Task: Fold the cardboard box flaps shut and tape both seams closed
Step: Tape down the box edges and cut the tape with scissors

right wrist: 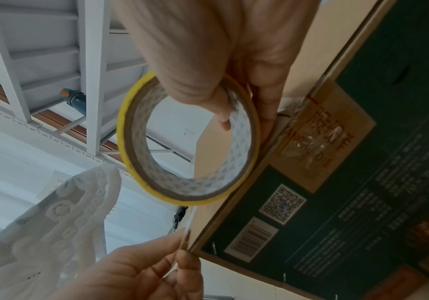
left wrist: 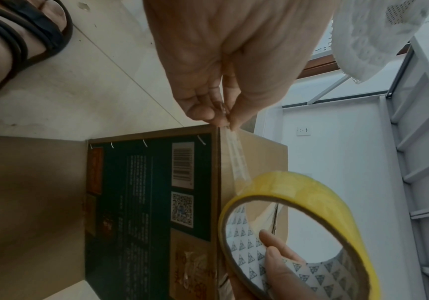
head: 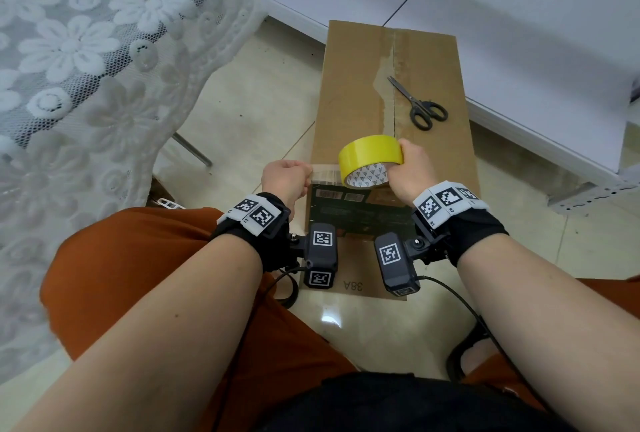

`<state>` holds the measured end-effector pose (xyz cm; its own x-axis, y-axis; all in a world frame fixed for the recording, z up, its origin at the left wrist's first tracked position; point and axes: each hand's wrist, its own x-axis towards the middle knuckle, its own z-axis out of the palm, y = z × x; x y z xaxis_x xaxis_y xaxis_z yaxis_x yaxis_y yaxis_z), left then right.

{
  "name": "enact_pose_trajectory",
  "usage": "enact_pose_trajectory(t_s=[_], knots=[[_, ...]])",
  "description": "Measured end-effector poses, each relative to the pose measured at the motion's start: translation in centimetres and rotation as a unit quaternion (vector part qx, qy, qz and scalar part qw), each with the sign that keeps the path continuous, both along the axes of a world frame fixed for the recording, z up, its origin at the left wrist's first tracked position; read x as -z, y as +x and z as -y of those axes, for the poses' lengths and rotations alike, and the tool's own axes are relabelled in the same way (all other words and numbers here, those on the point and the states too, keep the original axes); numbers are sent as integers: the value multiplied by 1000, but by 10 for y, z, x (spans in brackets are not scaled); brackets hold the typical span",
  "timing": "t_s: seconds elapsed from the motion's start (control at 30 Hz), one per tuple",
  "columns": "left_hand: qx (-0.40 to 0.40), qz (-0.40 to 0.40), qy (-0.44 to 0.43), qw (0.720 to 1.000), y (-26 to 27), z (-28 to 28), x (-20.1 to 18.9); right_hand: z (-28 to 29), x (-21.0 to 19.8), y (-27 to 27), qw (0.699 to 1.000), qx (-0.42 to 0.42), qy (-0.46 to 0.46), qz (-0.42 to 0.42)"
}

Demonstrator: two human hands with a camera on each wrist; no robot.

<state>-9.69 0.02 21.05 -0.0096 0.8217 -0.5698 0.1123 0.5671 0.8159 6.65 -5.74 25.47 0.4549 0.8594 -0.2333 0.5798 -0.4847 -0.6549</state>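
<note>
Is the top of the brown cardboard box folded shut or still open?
Shut: the brown cardboard box has its top flaps lying flat, meeting along a centre seam, with black-handled scissors resting on them.

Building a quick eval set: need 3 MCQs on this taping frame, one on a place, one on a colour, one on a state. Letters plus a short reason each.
1. Where do the scissors lie?
A. on the floor
B. on top of the cardboard box
C. in the person's lap

2. What colour is the tape roll?
A. yellow
B. red
C. blue

3. What is the left hand doing?
A. resting flat on the box
B. gripping the scissors
C. pinching the pulled-out tape end

Answers:
1 B, they rest on the box's top face, right of the centre seam.
2 A, the roll's outer band is yellow in all three views.
3 C, a clear strip stretches from its fingertips to the roll, which the right hand holds.
</note>
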Motion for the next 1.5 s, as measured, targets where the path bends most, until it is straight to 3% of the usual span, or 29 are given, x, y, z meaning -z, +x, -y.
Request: enact_pose_trajectory(t_s=[0.4, 0.67, 0.77, 0.9, 1.03, 1.13, 1.2, 1.5], knots=[[21, -23, 0, 1000, -7, 0, 7, 0, 3, -4, 1000, -21, -11, 7], [29, -43, -52, 997, -14, -4, 8, 4, 7, -1, 1000, -15, -15, -4], [30, -90, -3, 995, -13, -5, 5, 5, 7, -2, 1000, -14, -15, -9], [74, -220, 147, 962, -6, -3, 0, 5, 4, -4, 1000, -13, -13, -17], [91, -218, 132, 963, -10, -12, 1, 4, 6, -2, 1000, -13, -18, -21], [184, -274, 278, 902, -5, -8, -8, 3, 6, -1, 999, -19, -19, -21], [246, -266, 348, 865, 2, -2, -10, 4, 5, -1, 999, -19, -19, -20], [313, -243, 335, 855, 8, -1, -8, 6, 2, -2, 999, -12, -32, -21]])
